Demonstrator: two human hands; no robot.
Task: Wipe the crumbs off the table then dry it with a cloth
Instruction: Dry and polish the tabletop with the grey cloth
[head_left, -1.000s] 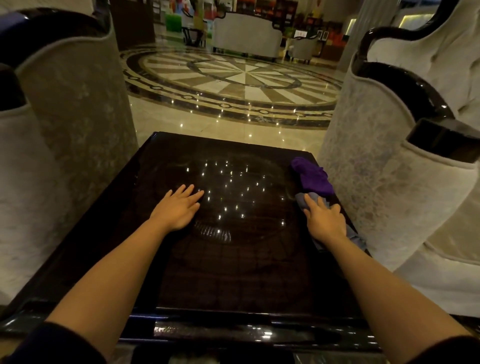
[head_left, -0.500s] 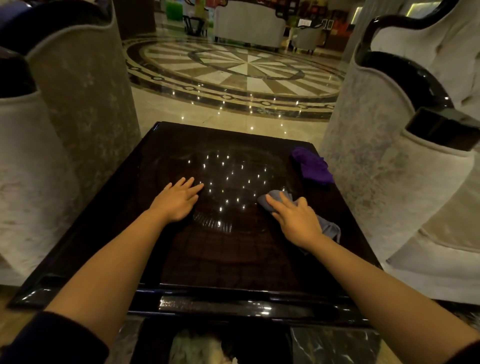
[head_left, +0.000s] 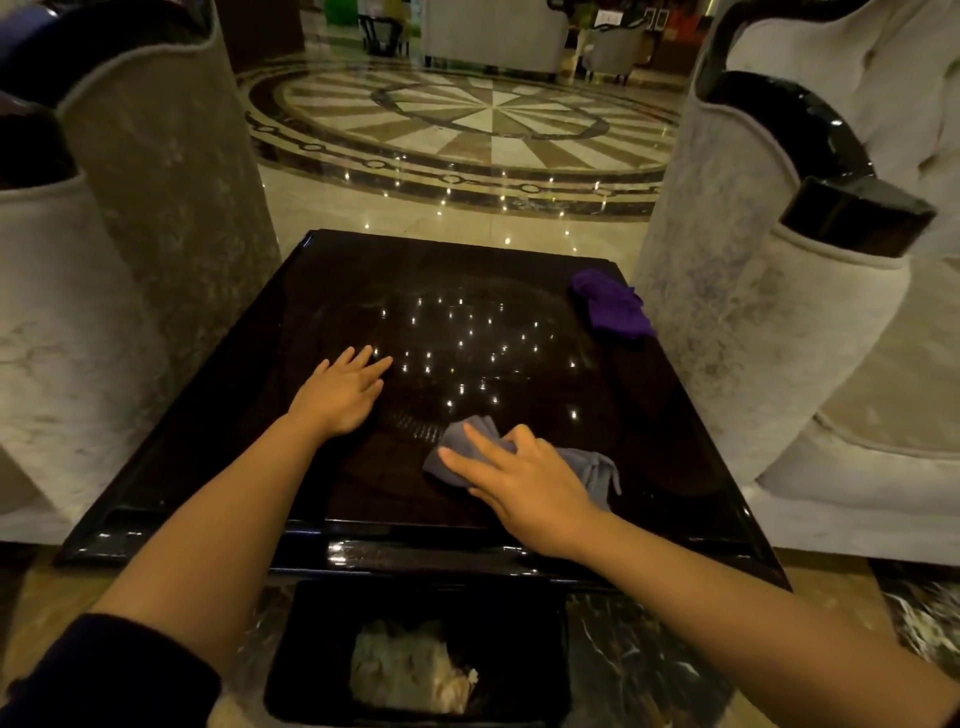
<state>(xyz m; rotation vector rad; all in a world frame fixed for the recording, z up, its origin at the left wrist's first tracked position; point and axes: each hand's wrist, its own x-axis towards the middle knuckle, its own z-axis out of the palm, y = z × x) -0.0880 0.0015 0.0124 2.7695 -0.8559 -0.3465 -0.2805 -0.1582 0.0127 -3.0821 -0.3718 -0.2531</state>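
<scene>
A glossy black square table (head_left: 322, 291) fills the middle of the view, with ceiling lights reflected in its top. My right hand (head_left: 524, 483) presses flat on a grey cloth (head_left: 592, 470) near the table's front edge, a little right of centre, fingers spread over it. My left hand (head_left: 340, 389) rests palm down on the bare tabletop left of centre, holding nothing. A crumpled purple cloth (head_left: 610, 306) lies at the far right corner. No crumbs can be made out on the dark surface.
Pale upholstered armchairs (head_left: 769, 312) with black trim stand close on the right, and another armchair (head_left: 130, 234) on the left. A black bin (head_left: 415, 654) with crumpled paper in it sits on the floor below the table's near edge. Patterned marble floor lies beyond.
My right hand has slid the grey cloth from the right edge, beside the purple cloth, leftward and toward the front of the table. My left hand has stayed in place.
</scene>
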